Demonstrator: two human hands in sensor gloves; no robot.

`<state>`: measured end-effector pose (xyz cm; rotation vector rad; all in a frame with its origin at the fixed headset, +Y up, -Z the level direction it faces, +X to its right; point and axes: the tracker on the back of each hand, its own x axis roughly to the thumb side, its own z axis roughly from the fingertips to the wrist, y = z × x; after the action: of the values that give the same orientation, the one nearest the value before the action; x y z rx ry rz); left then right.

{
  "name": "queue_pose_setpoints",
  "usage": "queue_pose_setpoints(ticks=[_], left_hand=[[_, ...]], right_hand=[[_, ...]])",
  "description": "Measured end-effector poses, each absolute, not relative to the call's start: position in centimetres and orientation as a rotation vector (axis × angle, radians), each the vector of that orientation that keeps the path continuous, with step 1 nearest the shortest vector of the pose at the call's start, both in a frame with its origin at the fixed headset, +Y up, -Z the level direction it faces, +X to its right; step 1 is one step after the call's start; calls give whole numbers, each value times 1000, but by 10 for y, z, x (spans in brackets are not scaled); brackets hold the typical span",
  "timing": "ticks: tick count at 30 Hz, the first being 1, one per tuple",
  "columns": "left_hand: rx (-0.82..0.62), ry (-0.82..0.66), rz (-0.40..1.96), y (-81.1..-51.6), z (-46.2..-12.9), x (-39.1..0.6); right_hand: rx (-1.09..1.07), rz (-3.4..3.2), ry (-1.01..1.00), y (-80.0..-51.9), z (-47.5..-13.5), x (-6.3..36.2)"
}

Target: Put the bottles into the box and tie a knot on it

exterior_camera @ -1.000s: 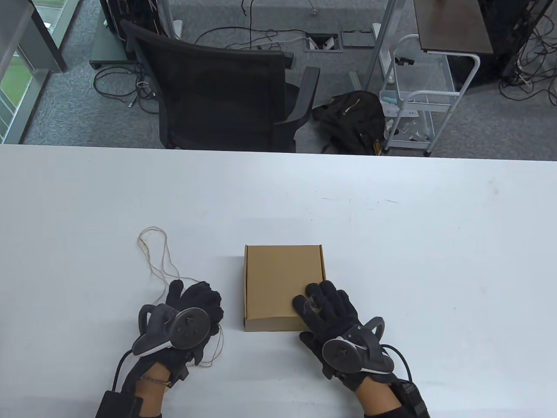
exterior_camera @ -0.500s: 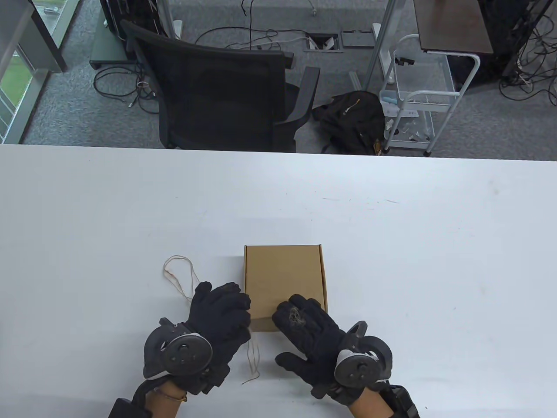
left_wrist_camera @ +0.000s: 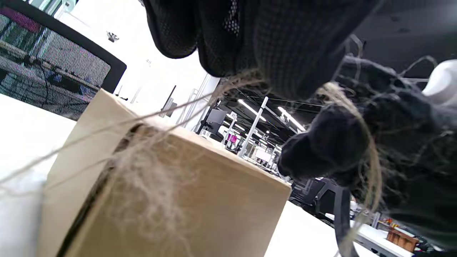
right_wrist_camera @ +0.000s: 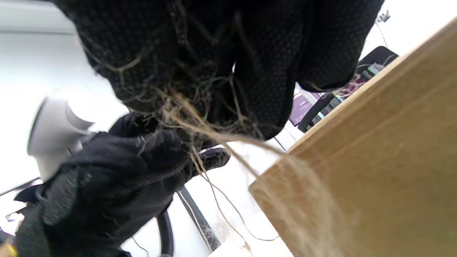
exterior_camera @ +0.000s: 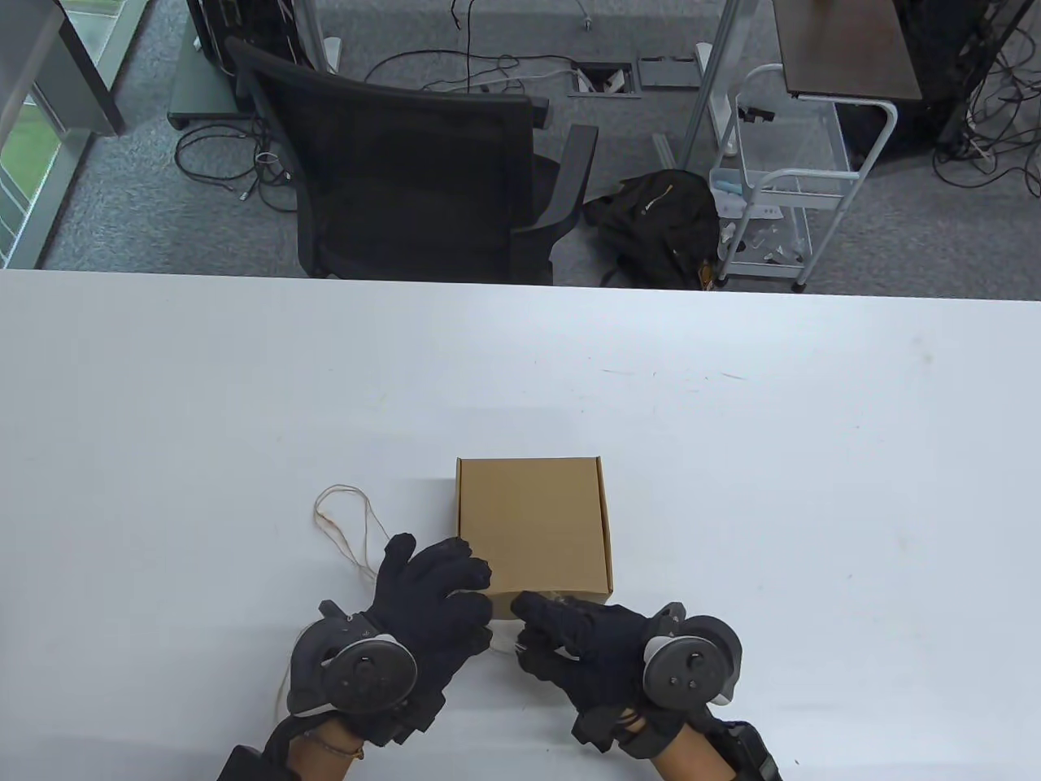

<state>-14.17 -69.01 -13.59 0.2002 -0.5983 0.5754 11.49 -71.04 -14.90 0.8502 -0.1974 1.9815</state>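
Table view: closed box (exterior_camera: 533, 525) near the surface's (exterior_camera: 813, 455) near edge, open room left, right and beyond. Left hand (exterior_camera: 431, 590) and right hand (exterior_camera: 581, 639) meet at its near side; string (exterior_camera: 346, 521) loops left. Chair (exterior_camera: 407, 163) beyond the far edge.

Left wrist view: left fingers (left_wrist_camera: 250, 39) pinch the string.

Right wrist view: right fingers (right_wrist_camera: 250, 71) curl on string fibres beside the box.
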Motion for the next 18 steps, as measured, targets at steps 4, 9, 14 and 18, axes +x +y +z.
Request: queue_pose_setpoints(ticks=[4,9,14,18], left_hand=[[174,-607,657,-691,-138,-145],[148,-629,743,-691,-138,-147],[143,-640,633,-690,-137,-145],[116,-700,605,-693,-131,-132]], right_hand=[[796,1977,-168,-715,-153,123],[778,1976,-139,-716,-153,123],[799,1958,-92,-717,-151,120],[779,1923,-75,-718,-150,118]])
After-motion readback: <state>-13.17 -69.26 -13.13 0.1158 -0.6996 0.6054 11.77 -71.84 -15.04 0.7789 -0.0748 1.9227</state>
